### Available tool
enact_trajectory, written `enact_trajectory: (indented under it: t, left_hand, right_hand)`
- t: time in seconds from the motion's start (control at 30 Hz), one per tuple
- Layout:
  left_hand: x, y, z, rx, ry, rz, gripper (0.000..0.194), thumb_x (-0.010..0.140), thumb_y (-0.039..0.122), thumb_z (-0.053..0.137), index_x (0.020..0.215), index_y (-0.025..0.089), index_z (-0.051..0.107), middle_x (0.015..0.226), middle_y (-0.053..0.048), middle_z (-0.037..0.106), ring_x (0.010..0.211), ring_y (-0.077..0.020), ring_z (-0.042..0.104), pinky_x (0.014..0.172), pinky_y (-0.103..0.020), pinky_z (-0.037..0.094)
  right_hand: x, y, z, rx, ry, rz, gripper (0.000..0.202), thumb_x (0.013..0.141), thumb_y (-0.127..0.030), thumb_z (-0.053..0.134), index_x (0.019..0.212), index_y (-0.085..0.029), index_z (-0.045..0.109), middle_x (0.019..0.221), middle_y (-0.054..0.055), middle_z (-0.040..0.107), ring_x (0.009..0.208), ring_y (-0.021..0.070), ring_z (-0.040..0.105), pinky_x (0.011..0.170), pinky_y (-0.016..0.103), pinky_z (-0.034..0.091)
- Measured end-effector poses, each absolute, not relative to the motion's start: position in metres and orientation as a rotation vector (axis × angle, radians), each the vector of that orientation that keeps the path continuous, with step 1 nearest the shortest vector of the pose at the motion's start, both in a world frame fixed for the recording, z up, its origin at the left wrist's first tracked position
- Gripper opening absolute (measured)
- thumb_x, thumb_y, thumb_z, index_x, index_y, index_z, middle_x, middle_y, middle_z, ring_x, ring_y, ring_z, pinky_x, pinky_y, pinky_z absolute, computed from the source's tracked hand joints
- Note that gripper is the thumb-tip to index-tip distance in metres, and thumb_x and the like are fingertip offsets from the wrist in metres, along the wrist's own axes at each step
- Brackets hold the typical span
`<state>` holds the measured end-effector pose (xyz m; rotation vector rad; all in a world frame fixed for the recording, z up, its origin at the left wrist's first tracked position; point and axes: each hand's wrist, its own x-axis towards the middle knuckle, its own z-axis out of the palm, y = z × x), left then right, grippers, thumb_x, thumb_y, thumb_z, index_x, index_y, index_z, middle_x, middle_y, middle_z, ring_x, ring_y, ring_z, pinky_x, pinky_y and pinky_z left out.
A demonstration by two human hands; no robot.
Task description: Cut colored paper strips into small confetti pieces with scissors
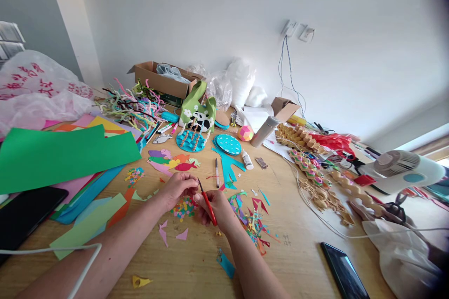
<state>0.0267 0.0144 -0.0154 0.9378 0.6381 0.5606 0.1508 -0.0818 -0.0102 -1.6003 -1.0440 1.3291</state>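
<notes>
Left arm: bare forearm runs in from the near left toward the middle.
Left hand (178, 188): fingers curled, tips pinched together and pointing right, a closed grip.
Right arm: bare forearm rises from the near edge, angled up and left.
Right hand (214, 206): fingers folded into a closed grip, knuckles upward, just beside the left hand's fingertips.
</notes>
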Motion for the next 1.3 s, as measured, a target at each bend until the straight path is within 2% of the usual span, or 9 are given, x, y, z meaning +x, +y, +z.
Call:
enact_trajectory:
  t: [0.43, 0.73, 0.87, 1.3]
  left_hand:
    - [0.0265, 0.0157, -0.0174, 0.948, 0.645, 0.561, 0.017, 0.056, 0.022, 0.072, 0.064, 0.013, 0.06, 0.058, 0.001, 0.059, 0.051, -0.009, 0.052, 0.054, -0.022, 0.041]
    - [0.0263, 0.0174, -0.0156, 0.937, 0.632, 0.555, 0.013, 0.058, 0.023, 0.069, 0.06, 0.013, 0.061, 0.055, 0.0, 0.059, 0.052, -0.0101, 0.053, 0.054, -0.023, 0.041]
    - [0.0262, 0.0172, -0.0154, 0.916, 0.635, 0.551, 0.015, 0.06, 0.026, 0.068, 0.059, 0.012, 0.061, 0.056, -0.001, 0.06, 0.052, -0.01, 0.052, 0.053, -0.023, 0.04]
    - [0.0263, 0.016, -0.0176, 0.958, 0.652, 0.561, 0.017, 0.056, 0.024, 0.072, 0.064, 0.013, 0.061, 0.058, 0.0, 0.06, 0.053, -0.0099, 0.053, 0.056, -0.023, 0.042]
  right_hand:
    - [0.15, -0.0827, -0.0062, -1.611, -1.083, 1.317, 0.046, 0.07, -0.055, 0.065, 0.055, -0.014, 0.051, 0.041, -0.001, 0.054, 0.033, 0.0108, 0.051, 0.03, 0.018, 0.039]
    - [0.1492, -0.0824, -0.0038, -1.646, -1.011, 1.348, 0.045, 0.065, -0.053, 0.07, 0.052, -0.015, 0.049, 0.038, -0.003, 0.051, 0.032, 0.0107, 0.05, 0.028, 0.017, 0.036]
    - [0.149, -0.082, -0.0029, -1.648, -1.009, 1.329, 0.045, 0.065, -0.053, 0.07, 0.052, -0.015, 0.049, 0.039, -0.002, 0.054, 0.031, 0.0103, 0.05, 0.028, 0.016, 0.034]
    - [0.1494, -0.0828, -0.0046, -1.623, -1.056, 1.333, 0.045, 0.068, -0.054, 0.067, 0.055, -0.015, 0.051, 0.041, -0.002, 0.053, 0.033, 0.011, 0.051, 0.03, 0.018, 0.038]
